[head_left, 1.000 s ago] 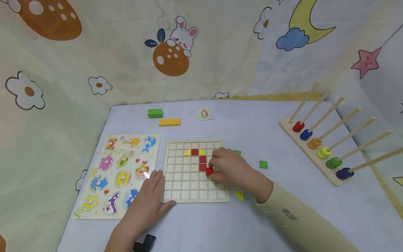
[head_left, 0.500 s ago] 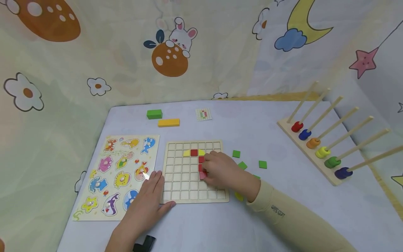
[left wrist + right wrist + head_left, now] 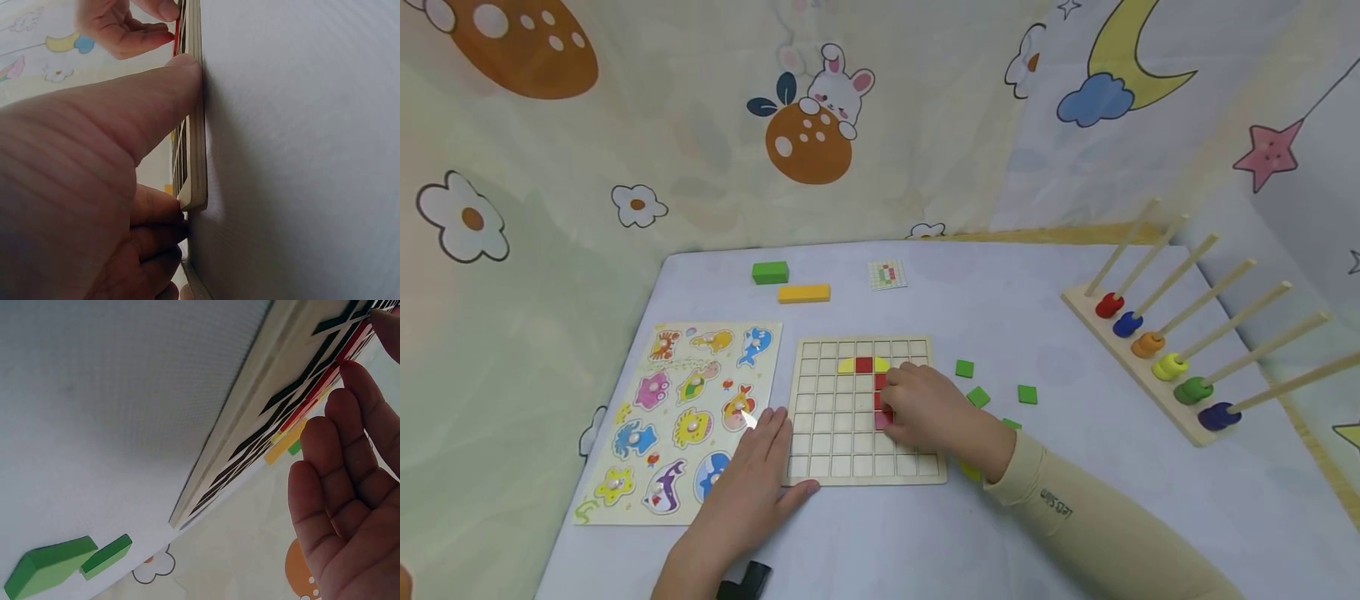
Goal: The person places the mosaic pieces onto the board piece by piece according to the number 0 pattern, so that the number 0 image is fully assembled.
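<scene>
A wooden grid board [image 3: 835, 442] lies flat on the table. My right hand [image 3: 932, 410] is over its right half, thumb and index finger pinching a red square tile [image 3: 882, 422] at a cell; the fingers partly cover it. Above that tile, more red tiles run up the column, partly hidden by the fingers. A red tile [image 3: 864, 365] in an upper row sits between two yellow pieces [image 3: 846, 365]. My left hand [image 3: 748, 479] rests at the board's lower left corner, fingers extended along the left side, thumb [image 3: 178, 78] against the near edge.
Several green tiles [image 3: 965, 368] and a partly covered yellow piece [image 3: 970, 471] lie right of the board. An animal puzzle board [image 3: 658, 467] is at left, a peg stand [image 3: 1138, 367] at right. Behind are a green block [image 3: 771, 272], yellow block [image 3: 803, 293] and pattern card [image 3: 887, 275].
My right hand has moved left with the red tile, bringing it to the cell below the other red tiles; over the last half second it barely moves. The left hand stays put.
</scene>
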The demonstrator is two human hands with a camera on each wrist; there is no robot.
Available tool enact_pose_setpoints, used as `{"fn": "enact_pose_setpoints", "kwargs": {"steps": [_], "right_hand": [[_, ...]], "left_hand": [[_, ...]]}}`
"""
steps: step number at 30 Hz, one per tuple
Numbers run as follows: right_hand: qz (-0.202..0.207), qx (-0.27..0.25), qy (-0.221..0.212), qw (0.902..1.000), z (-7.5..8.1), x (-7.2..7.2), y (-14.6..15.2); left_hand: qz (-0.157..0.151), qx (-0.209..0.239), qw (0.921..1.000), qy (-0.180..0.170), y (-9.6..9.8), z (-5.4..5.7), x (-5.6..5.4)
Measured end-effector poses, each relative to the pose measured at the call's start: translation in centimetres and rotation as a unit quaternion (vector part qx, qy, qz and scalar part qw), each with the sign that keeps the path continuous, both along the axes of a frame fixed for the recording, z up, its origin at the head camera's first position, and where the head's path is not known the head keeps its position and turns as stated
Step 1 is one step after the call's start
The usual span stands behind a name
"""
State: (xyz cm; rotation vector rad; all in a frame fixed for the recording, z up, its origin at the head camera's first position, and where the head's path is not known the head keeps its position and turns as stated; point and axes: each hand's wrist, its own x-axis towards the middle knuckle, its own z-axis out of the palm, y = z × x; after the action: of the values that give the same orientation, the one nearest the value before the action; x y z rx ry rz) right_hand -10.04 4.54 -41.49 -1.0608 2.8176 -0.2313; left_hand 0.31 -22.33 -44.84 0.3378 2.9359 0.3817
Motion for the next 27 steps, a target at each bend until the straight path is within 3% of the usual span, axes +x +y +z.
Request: {"fn": "enact_pose_setpoints", "kwargs": {"steps": [14,27], "right_hand": [[-0.002,-0.025,-0.003,0.9997,-0.3,-0.2,0.4],[-0.073,-0.065,0.001,0.9952,1.9,-0.4,6.7]], "left_hand": [[0.0,-0.001,1.0,0.007,-0.1,-0.3,0.0],[-0.001,-0.001,1.0,0.001,-0.1,-0.2,0.0]]}}
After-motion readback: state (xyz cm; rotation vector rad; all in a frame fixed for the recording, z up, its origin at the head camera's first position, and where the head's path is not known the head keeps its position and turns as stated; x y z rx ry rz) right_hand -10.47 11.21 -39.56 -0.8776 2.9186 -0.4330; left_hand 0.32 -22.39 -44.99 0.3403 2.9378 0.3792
